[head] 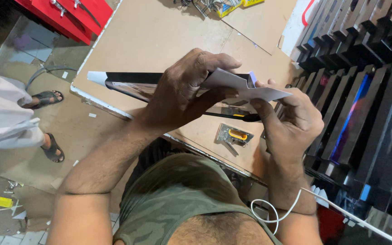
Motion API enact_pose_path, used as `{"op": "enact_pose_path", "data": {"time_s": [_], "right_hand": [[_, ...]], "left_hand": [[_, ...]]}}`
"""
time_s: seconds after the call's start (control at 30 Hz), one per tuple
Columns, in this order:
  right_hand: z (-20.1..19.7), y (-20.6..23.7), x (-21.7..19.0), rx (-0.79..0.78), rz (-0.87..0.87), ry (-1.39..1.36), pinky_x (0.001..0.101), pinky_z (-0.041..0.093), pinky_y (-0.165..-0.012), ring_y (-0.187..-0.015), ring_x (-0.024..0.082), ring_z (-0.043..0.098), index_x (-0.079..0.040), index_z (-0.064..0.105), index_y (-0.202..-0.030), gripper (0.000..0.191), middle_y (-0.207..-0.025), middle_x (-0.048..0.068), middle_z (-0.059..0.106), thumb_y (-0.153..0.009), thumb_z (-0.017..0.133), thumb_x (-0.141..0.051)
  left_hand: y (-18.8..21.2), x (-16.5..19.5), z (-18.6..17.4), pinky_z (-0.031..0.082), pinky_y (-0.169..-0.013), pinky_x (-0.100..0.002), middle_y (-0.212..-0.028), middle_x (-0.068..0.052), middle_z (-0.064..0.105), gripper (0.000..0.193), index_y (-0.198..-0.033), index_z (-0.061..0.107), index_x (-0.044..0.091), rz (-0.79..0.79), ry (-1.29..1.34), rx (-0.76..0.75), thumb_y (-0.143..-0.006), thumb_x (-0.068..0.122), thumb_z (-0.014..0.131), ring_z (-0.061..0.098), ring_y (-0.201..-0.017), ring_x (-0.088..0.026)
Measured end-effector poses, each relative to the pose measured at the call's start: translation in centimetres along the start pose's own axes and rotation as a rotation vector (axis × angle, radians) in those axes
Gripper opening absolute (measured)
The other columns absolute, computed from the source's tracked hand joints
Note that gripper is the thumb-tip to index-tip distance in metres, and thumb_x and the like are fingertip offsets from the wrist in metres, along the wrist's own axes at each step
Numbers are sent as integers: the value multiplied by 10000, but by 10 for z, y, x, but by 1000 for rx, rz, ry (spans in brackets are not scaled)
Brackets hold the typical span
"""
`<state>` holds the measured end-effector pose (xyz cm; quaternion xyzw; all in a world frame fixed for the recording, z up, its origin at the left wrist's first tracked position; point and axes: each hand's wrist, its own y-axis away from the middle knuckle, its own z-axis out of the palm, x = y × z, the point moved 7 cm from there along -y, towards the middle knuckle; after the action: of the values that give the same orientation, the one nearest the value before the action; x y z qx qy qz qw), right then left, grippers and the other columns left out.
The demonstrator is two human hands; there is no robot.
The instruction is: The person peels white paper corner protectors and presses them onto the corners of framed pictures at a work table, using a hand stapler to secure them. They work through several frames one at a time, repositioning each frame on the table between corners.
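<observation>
Two hands close on a black frame and its white backing

Both hands work above a brown board surface point(159, 41), seen from the worker's own head. The left hand point(184, 93) is clamped over the top edge of a long black picture frame point(128, 84), fingers curled down across it and the thumb pressing from below, so the frame is held edge-on and roughly level. A white protective corner caps the frame's far left end. The right hand point(291, 122) is closed too, its fingertips pinching a piece of white card point(246, 88) that lies bent against the frame's right end, where the two hands nearly meet. Just below the frame, on the surface, lies a metal staple gun with a yellow insert point(234, 135). To the right, rows of black frames point(364, 90) stand upright, packed close together. A white cable point(277, 211) loops near the right wrist. At the left edge, a second person's sandalled feet point(48, 97) rest on the floor, well apart from the work.
</observation>
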<state>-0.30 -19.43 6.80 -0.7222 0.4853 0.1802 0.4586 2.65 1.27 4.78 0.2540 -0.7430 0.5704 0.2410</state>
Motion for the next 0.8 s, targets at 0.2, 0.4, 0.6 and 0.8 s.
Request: {"op": "enact_pose_path", "data": {"time_s": [0.2, 0.4, 0.6, 0.8], "right_hand": [[0, 4, 10, 4, 149, -149, 189, 522, -757, -878, 74, 652, 47, 693, -1115, 148, -1015, 72, 715, -1025, 808, 65], [0, 0, 1, 11, 167, -170, 198, 519, -799, -910, 90, 648, 53, 667, -1068, 201, -997, 63, 675, -926, 808, 69], [6, -10, 35, -247, 178, -334, 226, 541, -771, -902, 121, 672, 48, 726, -1041, 140, -996, 91, 709, -954, 774, -49], [48, 11, 97, -641, 730, -1100, 280, 475, -669, -771, 122, 602, 50, 694, -940, 258, -881, 61, 670, -1009, 731, -196]], "left_hand": [[3, -6, 4, 609, -873, -292, -1247, -106, 601, 467, -1405, 410, 126, -15, 106, 51, -1097, 162, 759, 669, -1043, -152], [6, -6, 14, 610, -764, -275, -1204, -170, 573, 307, -1213, 644, 131, -16, -14, -11, -978, 71, 833, 662, -909, -165], [6, 9, 18, 618, -868, -302, -1170, -25, 645, 359, -1261, 628, 112, 27, 19, -96, -987, 118, 860, 694, -1030, -187], [-4, 20, 33, 568, -741, -343, -977, -76, 583, 554, -1345, 602, 56, -208, 103, -289, -853, 125, 846, 632, -843, -205]]}}
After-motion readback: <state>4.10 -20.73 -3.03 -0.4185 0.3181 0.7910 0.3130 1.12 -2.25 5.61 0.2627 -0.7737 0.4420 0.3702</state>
